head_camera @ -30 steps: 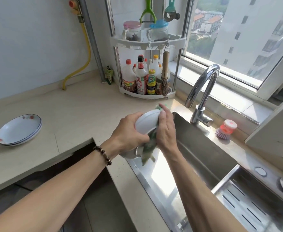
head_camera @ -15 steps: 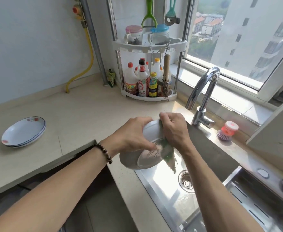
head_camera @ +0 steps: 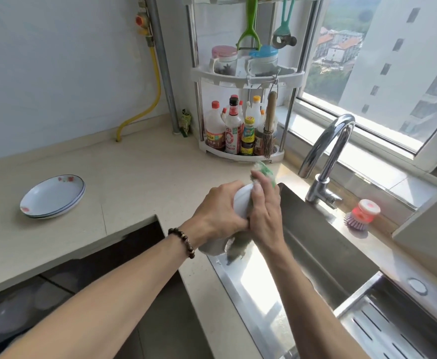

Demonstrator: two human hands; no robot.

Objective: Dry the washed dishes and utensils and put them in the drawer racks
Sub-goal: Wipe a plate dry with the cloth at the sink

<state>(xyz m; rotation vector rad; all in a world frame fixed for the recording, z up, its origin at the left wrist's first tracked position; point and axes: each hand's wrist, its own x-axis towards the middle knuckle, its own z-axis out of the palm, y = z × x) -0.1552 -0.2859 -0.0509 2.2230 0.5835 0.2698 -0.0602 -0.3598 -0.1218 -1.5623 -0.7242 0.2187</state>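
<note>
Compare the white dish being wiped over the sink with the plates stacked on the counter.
The white dish is held tilted, nearly on edge, between the left hand and the right hand, which presses a green cloth on it; the stacked plates lie flat and untouched on the counter. The dish's visible side is plain white; the plates show red flower marks and a dark rim line. Both are white tableware.
</note>
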